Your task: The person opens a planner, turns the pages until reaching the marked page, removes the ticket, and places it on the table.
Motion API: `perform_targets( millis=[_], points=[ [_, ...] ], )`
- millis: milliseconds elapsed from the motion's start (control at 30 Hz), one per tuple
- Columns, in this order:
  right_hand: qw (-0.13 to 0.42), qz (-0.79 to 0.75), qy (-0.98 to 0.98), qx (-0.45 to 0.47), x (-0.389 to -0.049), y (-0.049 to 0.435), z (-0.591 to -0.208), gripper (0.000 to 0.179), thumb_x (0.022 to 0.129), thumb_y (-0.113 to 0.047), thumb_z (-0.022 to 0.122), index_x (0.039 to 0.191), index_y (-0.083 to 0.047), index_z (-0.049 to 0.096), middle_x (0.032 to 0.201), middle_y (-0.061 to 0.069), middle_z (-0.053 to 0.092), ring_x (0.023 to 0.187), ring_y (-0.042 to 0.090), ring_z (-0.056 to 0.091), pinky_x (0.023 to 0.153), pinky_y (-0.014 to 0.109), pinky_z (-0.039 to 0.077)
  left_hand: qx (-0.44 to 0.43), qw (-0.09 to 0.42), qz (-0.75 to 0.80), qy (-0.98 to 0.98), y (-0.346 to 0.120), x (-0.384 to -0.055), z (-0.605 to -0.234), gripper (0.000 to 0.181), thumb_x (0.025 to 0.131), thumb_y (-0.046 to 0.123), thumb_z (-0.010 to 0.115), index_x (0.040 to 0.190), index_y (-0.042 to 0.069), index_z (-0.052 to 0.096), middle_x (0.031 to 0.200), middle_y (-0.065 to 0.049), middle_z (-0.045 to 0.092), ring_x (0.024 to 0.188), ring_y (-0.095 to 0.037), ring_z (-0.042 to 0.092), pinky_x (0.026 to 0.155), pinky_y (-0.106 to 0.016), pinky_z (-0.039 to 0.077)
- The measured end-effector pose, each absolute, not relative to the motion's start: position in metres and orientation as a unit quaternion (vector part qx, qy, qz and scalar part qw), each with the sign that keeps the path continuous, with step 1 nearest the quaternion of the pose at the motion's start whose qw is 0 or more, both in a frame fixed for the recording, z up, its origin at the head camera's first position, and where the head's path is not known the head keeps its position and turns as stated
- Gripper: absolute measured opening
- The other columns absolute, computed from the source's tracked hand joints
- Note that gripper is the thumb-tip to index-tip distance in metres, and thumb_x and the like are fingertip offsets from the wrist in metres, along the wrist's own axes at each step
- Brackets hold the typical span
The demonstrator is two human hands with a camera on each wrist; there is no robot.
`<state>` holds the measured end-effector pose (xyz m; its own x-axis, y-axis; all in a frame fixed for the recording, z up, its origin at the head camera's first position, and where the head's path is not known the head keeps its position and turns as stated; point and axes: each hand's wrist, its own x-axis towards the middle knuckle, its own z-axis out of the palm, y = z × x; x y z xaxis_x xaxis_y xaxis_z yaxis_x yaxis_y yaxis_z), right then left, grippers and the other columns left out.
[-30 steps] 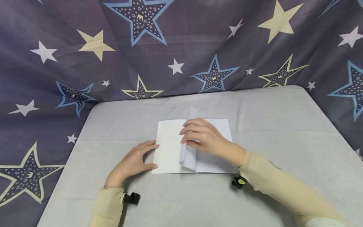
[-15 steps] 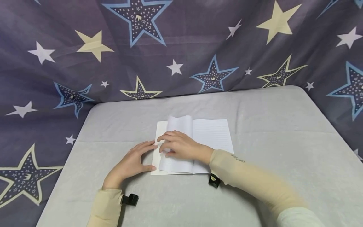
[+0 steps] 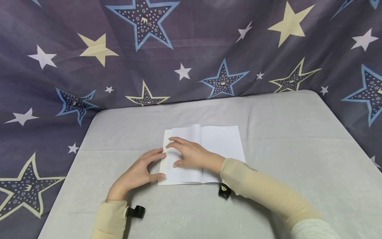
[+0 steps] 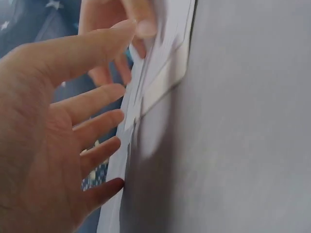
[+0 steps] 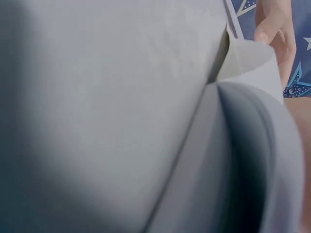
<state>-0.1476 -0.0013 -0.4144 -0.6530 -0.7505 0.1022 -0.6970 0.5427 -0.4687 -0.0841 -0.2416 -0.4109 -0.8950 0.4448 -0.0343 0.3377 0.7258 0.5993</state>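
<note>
A lined notebook [image 3: 222, 141] lies open on the grey-covered table. My left hand [image 3: 138, 171] is at its left edge, thumb and fingers spread apart, with the tips right at the cover's border. Over the left-hand pages [image 3: 186, 174] is my right hand [image 3: 192, 154], its fingers loosely bent and holding nothing. In the left wrist view the left hand's fingers [image 4: 97, 126] stretch toward the notebook's edge. The right wrist view shows the pages [image 5: 248, 121] arching up near the spine and the cover [image 5: 245, 58] beyond them.
The table [image 3: 292, 159] has a pale grey cloth and stretches out around the notebook. A dark curtain with stars [image 3: 194, 43] stands along the back and sides. Small black cameras [image 3: 224, 191] are strapped at both wrists.
My right hand has moved left, turning pages over from the right side. They now lie flatter on the left half. The left hand has stayed at the left edge.
</note>
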Motion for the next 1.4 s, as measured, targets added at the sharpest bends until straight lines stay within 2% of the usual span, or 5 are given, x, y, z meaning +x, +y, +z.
perform_targets(
  millis=[133, 300, 667, 1033, 1400],
  points=[
    [0.073, -0.266, 0.870, -0.409, -0.147, 0.000, -0.411, 0.066, 0.085, -0.033, 0.080, 0.142, -0.017, 0.051, 0.157, 0.007, 0.034, 0.138, 0.025, 0.042, 0.105, 0.041, 0.044, 0.233, 0.079, 0.257, 0.934, -0.232, -0.082, -0.414, 0.079, 0.079, 0.038, 0.083, 0.146, 0.010, 0.051, 0.156, -0.011, 0.038, 0.143, -0.038, 0.031, 0.111, -0.062, 0.028],
    [0.068, -0.273, 0.860, -0.425, -0.138, 0.021, -0.402, 0.061, 0.087, -0.028, 0.079, 0.140, -0.015, 0.052, 0.155, 0.006, 0.038, 0.141, 0.023, 0.038, 0.108, 0.043, 0.042, 0.250, 0.073, 0.228, 0.938, -0.223, -0.080, -0.415, 0.082, 0.076, 0.030, 0.087, 0.147, 0.010, 0.050, 0.158, -0.011, 0.033, 0.144, -0.039, 0.028, 0.112, -0.063, 0.026],
    [-0.006, -0.262, 0.861, -0.437, -0.108, 0.125, -0.402, 0.061, 0.081, -0.030, 0.083, 0.134, -0.012, 0.058, 0.143, 0.009, 0.053, 0.133, 0.026, 0.048, 0.108, 0.044, 0.041, 0.238, 0.084, 0.246, 0.936, -0.226, -0.080, -0.414, 0.086, 0.072, 0.021, 0.089, 0.147, 0.013, 0.049, 0.159, -0.009, 0.032, 0.146, -0.038, 0.025, 0.113, -0.062, 0.025],
    [0.051, -0.234, 0.891, -0.385, -0.081, 0.202, -0.415, 0.072, 0.077, -0.037, 0.085, 0.138, -0.008, 0.057, 0.151, 0.012, 0.045, 0.137, 0.036, 0.041, 0.107, 0.055, 0.037, 0.228, 0.083, 0.242, 0.940, -0.235, -0.083, -0.416, 0.081, 0.074, 0.023, 0.088, 0.145, 0.010, 0.052, 0.157, -0.009, 0.037, 0.144, -0.039, 0.029, 0.111, -0.064, 0.025],
    [0.058, -0.290, 0.878, -0.377, -0.085, 0.211, -0.424, 0.077, 0.071, -0.042, 0.085, 0.135, -0.006, 0.061, 0.150, 0.013, 0.045, 0.136, 0.039, 0.040, 0.104, 0.057, 0.036, 0.220, 0.094, 0.234, 0.942, -0.235, -0.082, -0.418, 0.081, 0.075, 0.023, 0.087, 0.146, 0.011, 0.051, 0.158, -0.007, 0.035, 0.145, -0.038, 0.027, 0.112, -0.065, 0.024]
  ],
)
